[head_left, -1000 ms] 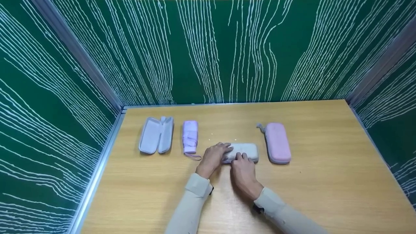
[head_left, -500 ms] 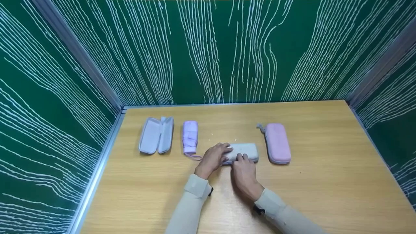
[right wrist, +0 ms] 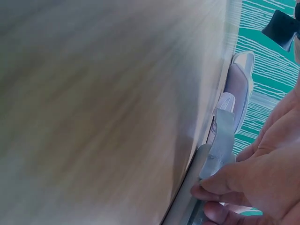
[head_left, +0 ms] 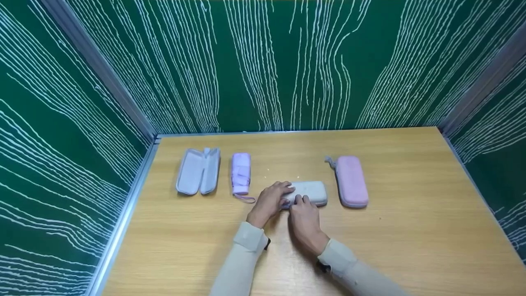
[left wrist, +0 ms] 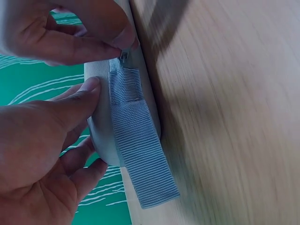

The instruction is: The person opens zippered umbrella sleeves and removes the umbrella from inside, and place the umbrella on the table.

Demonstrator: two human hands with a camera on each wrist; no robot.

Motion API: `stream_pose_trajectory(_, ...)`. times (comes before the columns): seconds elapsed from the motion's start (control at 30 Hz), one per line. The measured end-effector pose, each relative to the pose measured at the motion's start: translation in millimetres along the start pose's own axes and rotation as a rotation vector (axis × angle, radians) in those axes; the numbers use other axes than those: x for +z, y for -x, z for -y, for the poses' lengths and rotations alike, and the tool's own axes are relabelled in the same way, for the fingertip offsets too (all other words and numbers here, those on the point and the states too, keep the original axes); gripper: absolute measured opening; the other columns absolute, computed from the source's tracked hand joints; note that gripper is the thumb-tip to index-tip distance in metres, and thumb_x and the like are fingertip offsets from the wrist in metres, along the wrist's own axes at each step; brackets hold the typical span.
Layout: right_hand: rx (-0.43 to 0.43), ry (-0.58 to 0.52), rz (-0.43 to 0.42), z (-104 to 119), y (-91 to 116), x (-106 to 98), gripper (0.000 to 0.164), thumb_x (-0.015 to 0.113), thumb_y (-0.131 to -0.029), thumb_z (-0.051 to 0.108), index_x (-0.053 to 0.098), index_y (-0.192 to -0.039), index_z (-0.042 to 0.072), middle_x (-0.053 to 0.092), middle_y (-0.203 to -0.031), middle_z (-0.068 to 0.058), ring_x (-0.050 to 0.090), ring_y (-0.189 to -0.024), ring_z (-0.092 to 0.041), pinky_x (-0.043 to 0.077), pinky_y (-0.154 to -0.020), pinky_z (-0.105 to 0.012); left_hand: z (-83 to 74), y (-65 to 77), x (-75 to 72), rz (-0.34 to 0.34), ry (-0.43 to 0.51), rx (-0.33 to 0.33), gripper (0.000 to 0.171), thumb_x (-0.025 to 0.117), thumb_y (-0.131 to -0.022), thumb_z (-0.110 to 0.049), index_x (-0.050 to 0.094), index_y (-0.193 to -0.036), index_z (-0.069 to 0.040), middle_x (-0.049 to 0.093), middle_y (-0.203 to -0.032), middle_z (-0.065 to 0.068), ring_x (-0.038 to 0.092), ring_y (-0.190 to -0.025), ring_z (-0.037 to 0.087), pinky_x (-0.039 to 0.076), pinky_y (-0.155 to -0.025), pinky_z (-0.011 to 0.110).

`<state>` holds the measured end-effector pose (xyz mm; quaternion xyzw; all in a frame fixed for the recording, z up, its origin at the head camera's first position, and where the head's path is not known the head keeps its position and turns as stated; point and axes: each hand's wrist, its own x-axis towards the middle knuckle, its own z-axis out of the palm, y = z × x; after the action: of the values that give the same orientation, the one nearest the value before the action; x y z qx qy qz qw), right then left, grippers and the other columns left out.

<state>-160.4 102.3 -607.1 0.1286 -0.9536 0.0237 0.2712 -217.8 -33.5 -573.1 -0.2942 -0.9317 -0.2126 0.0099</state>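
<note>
- The pale grey, rounded, fabric-covered zip case point(head_left: 309, 192) lies flat on the light wooden table point(head_left: 411, 230), crosswise, near the middle and just left of a closed pink oblong case point(head_left: 351, 181).
- The case's grey ribbed webbing loop point(left wrist: 137, 140) sticks out from its left end, and the small metal zip pull point(left wrist: 124, 57) sits right at the base of that loop.
- Risk: the pull is tiny and pinched only at the fingertips, so I judge it could slip free if tugged at an angle to the zip line.
- Risk: the light case could slide or twist on the smooth wood if the steadying hand eases off while the other pulls.
- Risk: the webbing lies next to the slider and might snag in it.
- The right hand point(head_left: 305, 224) is closed narrowly, with thumb and forefinger pinching the zip pull.
- The left hand point(head_left: 269, 201) curls round the case's left end, thumb point(left wrist: 70, 101) pressed on the top beside the webbing, fingers wrapped beneath.
- Further left lie a folded lilac compact umbrella point(head_left: 241, 172) and an open grey case point(head_left: 198, 171), both well apart from the hands.
</note>
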Motion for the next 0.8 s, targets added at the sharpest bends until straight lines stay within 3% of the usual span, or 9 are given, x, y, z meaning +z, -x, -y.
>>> stream_pose_trajectory(0.3,0.032,0.003,0.052,5.6,1.3,0.7,0.01,0.07,-0.082,0.003,0.077,-0.076,0.001,0.065,-0.087,-0.012,0.06,-0.082,-0.029,0.052,-0.061,-0.039,1.7,1.7,3.4,-0.012,-0.013,-0.009,0.04,0.077,-0.092,-0.011,0.075,-0.132,-0.011,0.069,-0.14,0.005,0.066,-0.125,0.023,0.056,-0.1,0.037)
stream_pose_trajectory(0.8,0.006,-0.003,0.035,-0.9,1.5,-3.1,0.008,0.07,-0.081,-0.001,0.077,-0.077,0.0,0.065,-0.086,-0.013,0.06,-0.079,-0.029,0.054,-0.06,-0.039,-1.1,1.3,3.0,-0.01,-0.018,-0.017,0.039,0.074,-0.094,-0.012,0.074,-0.133,-0.013,0.068,-0.142,0.005,0.063,-0.129,0.023,0.055,-0.103,0.037)
